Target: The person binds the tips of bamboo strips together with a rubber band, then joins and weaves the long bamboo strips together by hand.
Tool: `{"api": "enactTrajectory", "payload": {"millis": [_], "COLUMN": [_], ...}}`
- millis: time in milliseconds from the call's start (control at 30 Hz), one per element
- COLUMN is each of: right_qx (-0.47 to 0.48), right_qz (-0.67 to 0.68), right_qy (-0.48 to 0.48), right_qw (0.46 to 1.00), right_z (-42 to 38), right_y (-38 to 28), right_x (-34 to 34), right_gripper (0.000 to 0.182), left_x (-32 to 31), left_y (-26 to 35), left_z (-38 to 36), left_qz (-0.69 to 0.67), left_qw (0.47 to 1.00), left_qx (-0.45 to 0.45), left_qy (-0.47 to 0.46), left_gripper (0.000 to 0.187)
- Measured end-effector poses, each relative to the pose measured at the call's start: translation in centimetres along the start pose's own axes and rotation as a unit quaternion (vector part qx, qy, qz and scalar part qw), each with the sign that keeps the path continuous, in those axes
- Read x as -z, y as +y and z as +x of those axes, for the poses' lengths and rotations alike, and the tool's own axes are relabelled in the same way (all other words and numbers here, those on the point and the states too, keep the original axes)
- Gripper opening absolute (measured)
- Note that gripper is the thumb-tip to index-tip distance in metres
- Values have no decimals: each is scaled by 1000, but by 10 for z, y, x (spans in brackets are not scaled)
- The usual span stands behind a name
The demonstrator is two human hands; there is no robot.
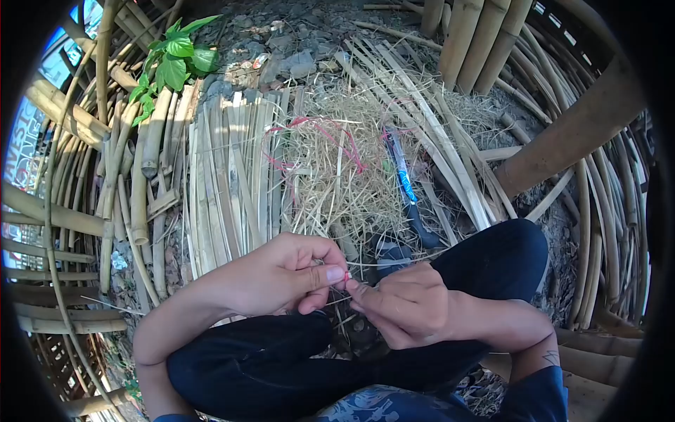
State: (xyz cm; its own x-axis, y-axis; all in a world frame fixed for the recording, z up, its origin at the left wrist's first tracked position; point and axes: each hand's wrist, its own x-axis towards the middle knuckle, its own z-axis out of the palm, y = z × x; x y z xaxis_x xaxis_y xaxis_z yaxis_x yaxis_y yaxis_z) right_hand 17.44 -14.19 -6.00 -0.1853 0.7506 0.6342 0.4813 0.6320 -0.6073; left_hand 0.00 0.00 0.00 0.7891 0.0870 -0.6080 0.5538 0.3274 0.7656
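Observation:
My left hand [281, 274] is closed in a pinch, thumb against forefinger, on a bit of red string [346, 277]. Facing it, my right hand [408, 304] is also closed, its thumb and forefinger tips meeting the same string. The string looks looped around something small and pale that I cannot make out. Both hands are above my crossed legs, close together. Just beyond them lies a long-bladed tool [403, 179] with a blue mark on its blade and a black handle [420, 231]. More red string [351, 151] lies loosely curled on the straw.
Split bamboo strips [235, 169] lie side by side at front left, and longer strips [436, 133] at front right. Dry straw [327, 190] covers the ground between. Bamboo poles [573, 126] stand at right. A green plant [176, 56] grows at upper left.

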Motion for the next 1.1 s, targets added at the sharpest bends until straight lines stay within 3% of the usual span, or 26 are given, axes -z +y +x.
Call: {"api": "enactTrajectory", "payload": {"millis": [67,300,400,467,700,767,800,867,1100], "right_qx": [51,69,86,43,72,-1,0,-102,-152], "right_qz": [-65,-116,-123,-66,-107,10,11,126,126], "right_qy": [-15,-48,-44,-18,-35,34,34,73,25], "right_qw": [996,990,988,997,991,999,999,984,980], "right_z": [-1,3,1,0,4,3,4,6,10], "right_y": [0,0,2,1,-1,-2,-2,-3,-7], "right_x": [-1,5,4,3,5,4,4,7,13], "right_gripper": [29,30,29,28,27,22,22,15,8], "left_x": [0,5,0,-1,-8,-5,-5,-6,-9], "left_y": [-2,-2,1,0,-1,-4,-5,-5,-3], "left_z": [0,2,3,3,0,1,1,1,-1], "left_qz": [-17,-41,28,34,120,216,216,239,256], "left_qw": [1000,998,998,999,990,955,955,936,925], "left_qx": [8,-5,-22,-36,-69,-205,-204,-258,-279], "left_qy": [-3,-48,-45,-9,37,15,16,20,30], "left_gripper": [18,19,20,22,23,22,22,20,16]}}
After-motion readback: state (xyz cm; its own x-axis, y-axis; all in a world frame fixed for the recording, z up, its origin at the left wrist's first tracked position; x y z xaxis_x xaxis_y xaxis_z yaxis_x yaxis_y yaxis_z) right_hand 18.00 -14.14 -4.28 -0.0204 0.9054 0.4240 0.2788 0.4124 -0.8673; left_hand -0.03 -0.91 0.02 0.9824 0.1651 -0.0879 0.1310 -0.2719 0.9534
